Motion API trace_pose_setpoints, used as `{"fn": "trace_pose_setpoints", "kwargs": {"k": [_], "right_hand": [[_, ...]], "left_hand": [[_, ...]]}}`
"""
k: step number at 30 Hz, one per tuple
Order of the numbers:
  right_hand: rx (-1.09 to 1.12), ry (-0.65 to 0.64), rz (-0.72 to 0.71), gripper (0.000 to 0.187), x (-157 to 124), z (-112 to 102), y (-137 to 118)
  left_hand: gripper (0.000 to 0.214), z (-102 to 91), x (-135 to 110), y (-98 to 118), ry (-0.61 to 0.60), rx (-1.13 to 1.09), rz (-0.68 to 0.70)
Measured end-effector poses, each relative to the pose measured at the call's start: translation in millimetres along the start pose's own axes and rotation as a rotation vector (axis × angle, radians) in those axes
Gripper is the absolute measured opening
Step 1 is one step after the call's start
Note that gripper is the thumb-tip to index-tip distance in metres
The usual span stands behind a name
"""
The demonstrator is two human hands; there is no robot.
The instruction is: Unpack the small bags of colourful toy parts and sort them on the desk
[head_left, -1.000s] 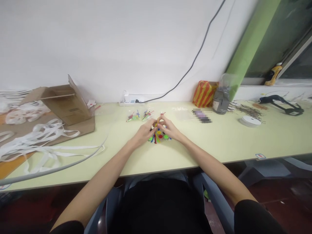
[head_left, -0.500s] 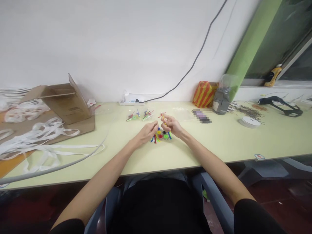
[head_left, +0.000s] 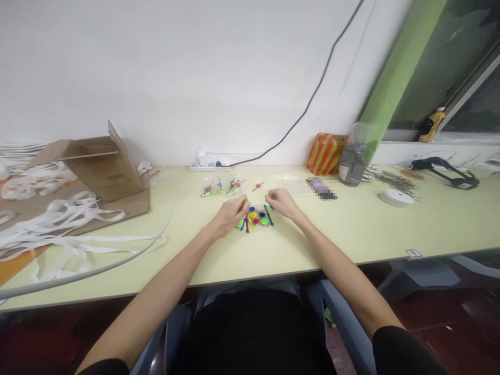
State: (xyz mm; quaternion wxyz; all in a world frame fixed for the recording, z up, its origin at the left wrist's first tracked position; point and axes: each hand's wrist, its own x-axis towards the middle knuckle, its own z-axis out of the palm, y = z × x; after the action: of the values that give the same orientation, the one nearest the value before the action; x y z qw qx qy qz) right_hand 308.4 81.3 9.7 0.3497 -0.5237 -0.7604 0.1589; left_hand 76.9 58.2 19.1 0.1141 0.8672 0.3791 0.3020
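Observation:
On the pale green table top (head_left: pixel 336 229) lies a cluster of small coloured plastic discs (head_left: pixel 255 217) with red, blue and yellow sticks among them. My left hand (head_left: pixel 232 214) is curled at the cluster's left side, and my right hand (head_left: pixel 282 203) rests just to its right. Nothing held shows in either hand, though the fingers hide their palms. Beyond them lies a small red plastic piece (head_left: pixel 258 186). Two small coloured stick assemblies (head_left: pixel 213 189) (head_left: pixel 235 186) stand further left.
To the left are a torn cardboard box (head_left: pixel 103 169), white plastic strips (head_left: pixel 58 219) and a grey tube (head_left: pixel 78 273). Along the wall are a power strip (head_left: pixel 207 166), a striped bag (head_left: pixel 326 154) and a grey bag (head_left: pixel 351 166). A white tape roll (head_left: pixel 396 198) lies right.
My right hand has come down from its raised position to beside the discs, with no yellow stick showing in it. A small red piece now lies on the table beyond my hands.

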Motion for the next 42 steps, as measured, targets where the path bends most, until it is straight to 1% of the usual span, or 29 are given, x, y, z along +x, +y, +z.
{"fn": "trace_pose_setpoints", "kwargs": {"k": [2, 3, 5, 8, 12, 16, 22, 25, 27, 28, 30, 32, 34, 37, 42], "right_hand": [[-0.19, -0.047, 0.021, 0.025, 0.3, 3.2, 3.6], [-0.25, -0.079, 0.028, 0.024, 0.2, 4.4, 4.6], [-0.325, -0.122, 0.036, 0.022, -0.3, 6.2, 5.3], [-0.405, -0.135, 0.053, 0.023, -1.6, 7.2, 5.1], [-0.471, -0.163, 0.081, 0.025, -3.5, 7.4, 4.6], [-0.488, -0.213, 0.093, 0.027, -5.1, 8.2, 3.0], [-0.481, -0.195, 0.102, 0.03, -5.1, 9.7, 2.1], [-0.377, -0.131, 0.078, 0.033, -4.3, 8.2, 0.8], [-0.182, -0.091, 0.009, 0.034, -4.1, 6.5, -2.2], [-0.042, -0.098, -0.03, 0.034, -4.3, 5.6, -4.4], [0.258, -0.162, -0.087, 0.034, -5.0, 4.5, -9.6], [0.47, -0.239, -0.106, 0.036, -6.4, 4.3, -14.8], [0.564, -0.284, -0.112, 0.037, -8.2, 5.5, -19.1], [0.631, -0.327, -0.104, 0.039, -11.2, 9.8, -23.7], [0.708, -0.306, -0.087, 0.042, -12.8, 17.4, -27.4]], "left_hand": [[0.026, -0.1, 0.0, 0.0, -0.003, -0.001, -0.003], [0.026, 0.1, 0.2, -0.4, -0.003, -0.002, -0.002], [0.025, 1.1, 0.8, -2.1, 0.0, 0.0, -0.002], [0.022, 2.8, 1.8, -4.8, 0.015, 0.009, -0.003], [0.017, 3.1, 1.8, -4.1, 0.031, 0.006, -0.004], [0.016, 3.0, 0.5, -2.7, 0.037, 0.006, -0.009], [0.014, 6.1, 1.6, -10.8, 0.077, -0.013, 0.065], [0.016, 6.6, 2.2, -13.3, 0.081, -0.036, 0.081], [0.018, 6.8, 2.2, -13.0, 0.07, -0.059, 0.071], [0.019, 7.1, 2.1, -12.4, 0.06, -0.075, 0.063], [0.023, 8.1, 1.9, -11.1, 0.04, -0.115, 0.045], [0.028, 9.3, 1.8, -10.3, 0.035, -0.162, 0.027], [0.033, 10.4, 1.7, -10.3, 0.05, -0.203, 0.016], [0.036, 10.6, 1.2, -10.5, 0.078, -0.229, 0.025], [0.041, 8.5, -0.4, -6.2, 0.08, -0.222, 0.042]]}}
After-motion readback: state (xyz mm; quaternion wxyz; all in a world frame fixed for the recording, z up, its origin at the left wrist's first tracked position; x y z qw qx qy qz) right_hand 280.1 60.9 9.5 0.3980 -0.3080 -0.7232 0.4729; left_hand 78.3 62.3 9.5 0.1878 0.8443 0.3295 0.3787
